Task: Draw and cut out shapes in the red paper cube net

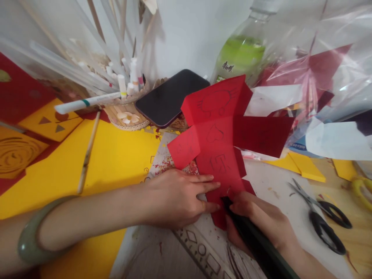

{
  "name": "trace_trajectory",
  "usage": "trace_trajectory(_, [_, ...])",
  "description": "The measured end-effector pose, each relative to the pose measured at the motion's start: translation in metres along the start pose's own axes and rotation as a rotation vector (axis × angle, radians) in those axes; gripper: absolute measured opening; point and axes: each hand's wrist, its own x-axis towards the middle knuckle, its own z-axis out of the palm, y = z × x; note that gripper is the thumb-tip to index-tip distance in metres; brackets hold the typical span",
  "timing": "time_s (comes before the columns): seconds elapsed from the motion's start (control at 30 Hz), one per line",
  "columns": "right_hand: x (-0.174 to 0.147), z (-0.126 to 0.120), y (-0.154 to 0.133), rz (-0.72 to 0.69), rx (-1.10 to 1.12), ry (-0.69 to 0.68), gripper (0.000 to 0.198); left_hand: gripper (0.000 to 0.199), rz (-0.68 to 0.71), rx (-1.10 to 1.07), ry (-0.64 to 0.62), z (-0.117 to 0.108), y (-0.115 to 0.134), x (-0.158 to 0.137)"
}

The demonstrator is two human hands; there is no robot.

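Across the middle of the desk — red card cutout (213,153), tabs sticking out left and right, dark line drawings on top, 1 of them a heart. Lying over a pale board (279,193). Left hand (181,197) resting on the near left part of the card, fingers slightly spread, nothing in their grip. Right hand (258,217) wrapped round a slim black tool (255,240), fingers closed on it, tip down at the card near the left fingertips. Exact kind of tool — can't tell.

Just nearer than the left hand, stencil ruler (196,244). Off to the right, scissors (314,205) with 2 black handles. Over left, big yellow sheet (116,155) with a thin stick (88,157) on it. Far side: dark phone (173,97) beside a woven basket (113,116), plus a bottle (242,52) of green drink.
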Motion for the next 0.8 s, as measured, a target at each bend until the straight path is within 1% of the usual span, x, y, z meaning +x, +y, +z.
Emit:
trace_trajectory(0.17, [-0.002,0.007,0.002,-0.009,-0.005,0.091,0.021,0.028,0.003,0.003,0.01,0.001,-0.001,0.0])
trace_trajectory(0.3, [-0.001,0.004,0.001,0.016,0.03,0.061,0.02,0.028,-0.002,0.017,0.002,0.001,-0.001,0.0])
trace_trajectory(0.43, [-0.001,-0.001,0.001,-0.019,0.017,-0.007,0.023,0.028,-0.008,0.019,-0.008,0.001,-0.001,0.0])
trace_trajectory(0.5, [-0.001,-0.003,0.0,-0.01,0.041,-0.037,0.025,0.028,-0.01,0.02,-0.001,0.001,-0.001,0.0])
trace_trajectory(0.67, [-0.001,-0.004,0.0,0.041,0.083,0.005,0.021,0.029,-0.001,0.002,0.004,0.001,-0.001,-0.001])
trace_trajectory(0.8, [-0.001,-0.005,0.004,0.034,0.064,-0.021,0.024,0.029,0.012,-0.009,0.012,0.001,-0.001,-0.001])
